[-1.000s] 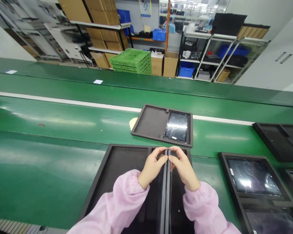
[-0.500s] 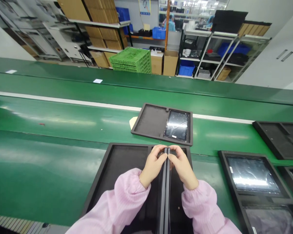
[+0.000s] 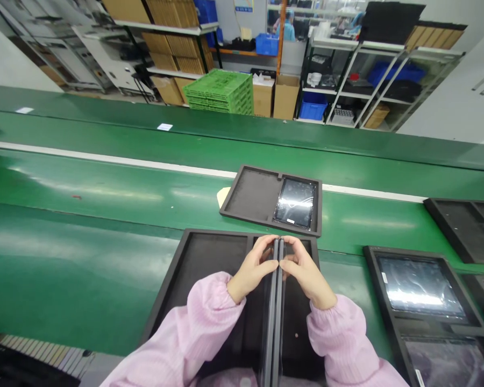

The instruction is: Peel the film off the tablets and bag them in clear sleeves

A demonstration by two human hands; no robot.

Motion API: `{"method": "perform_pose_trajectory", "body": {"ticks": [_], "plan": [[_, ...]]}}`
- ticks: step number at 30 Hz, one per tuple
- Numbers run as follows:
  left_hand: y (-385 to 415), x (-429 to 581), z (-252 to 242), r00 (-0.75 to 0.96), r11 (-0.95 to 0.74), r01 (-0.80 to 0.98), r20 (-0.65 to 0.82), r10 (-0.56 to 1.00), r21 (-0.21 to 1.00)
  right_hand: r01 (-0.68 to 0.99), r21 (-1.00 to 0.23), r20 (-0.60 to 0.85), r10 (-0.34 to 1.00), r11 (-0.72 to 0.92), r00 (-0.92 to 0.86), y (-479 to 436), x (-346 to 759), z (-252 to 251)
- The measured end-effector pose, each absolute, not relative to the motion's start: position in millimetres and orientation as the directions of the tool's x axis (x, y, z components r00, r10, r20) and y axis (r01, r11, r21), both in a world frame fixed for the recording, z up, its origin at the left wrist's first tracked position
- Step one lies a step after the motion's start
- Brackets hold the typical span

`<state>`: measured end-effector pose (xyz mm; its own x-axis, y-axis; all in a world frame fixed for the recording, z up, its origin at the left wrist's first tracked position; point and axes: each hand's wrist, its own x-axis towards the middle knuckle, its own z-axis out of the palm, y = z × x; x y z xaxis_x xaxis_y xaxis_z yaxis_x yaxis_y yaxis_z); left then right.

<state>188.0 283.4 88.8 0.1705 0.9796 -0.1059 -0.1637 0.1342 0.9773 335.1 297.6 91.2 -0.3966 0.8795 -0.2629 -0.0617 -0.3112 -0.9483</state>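
Two thin tablets stand on edge, almost face to face, above a black foam tray (image 3: 215, 258) close to me. My left hand (image 3: 255, 269) is closed around the far end of the left tablet (image 3: 272, 312), thumb on its near edge. My right hand (image 3: 304, 269) grips the right tablet (image 3: 280, 306) in the same way. Only a narrow gap separates the two grey edges. Clear film seems to cover their outer faces, and the fingertips behind them are partly hidden.
Beyond lies a foam tray (image 3: 250, 193) with one shiny screen (image 3: 296, 203) in its right compartment, over a yellow piece (image 3: 222, 197). To the right, another tray (image 3: 413, 317) bears two screens, beside more black trays (image 3: 468, 226). Green crates (image 3: 221, 88) are stacked behind the green bench.
My view has shifted slightly, so the bench and trays sit a little higher. Both hands still grip the two tablets, with the thumbs a little lower along the edges.
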Motion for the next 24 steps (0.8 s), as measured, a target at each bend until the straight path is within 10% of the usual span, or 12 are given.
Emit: {"method": "perform_pose_trajectory", "body": {"ticks": [15,21,24], "plan": [[270,184,63,0.18,-0.054,-0.031,0.059,0.982,0.998,0.036,-0.979,-0.201,0.914,-0.201,-0.353,283,335,92],[182,202,13,0.025,-0.099,0.033,0.098,0.995,0.995,0.166,-0.921,0.316,0.926,0.352,-0.209,201,327,56],[156,209,7,-0.011,-0.106,0.041,0.106,0.994,0.994,0.156,-0.928,0.328,0.941,0.338,-0.088,171,315,38]]}}
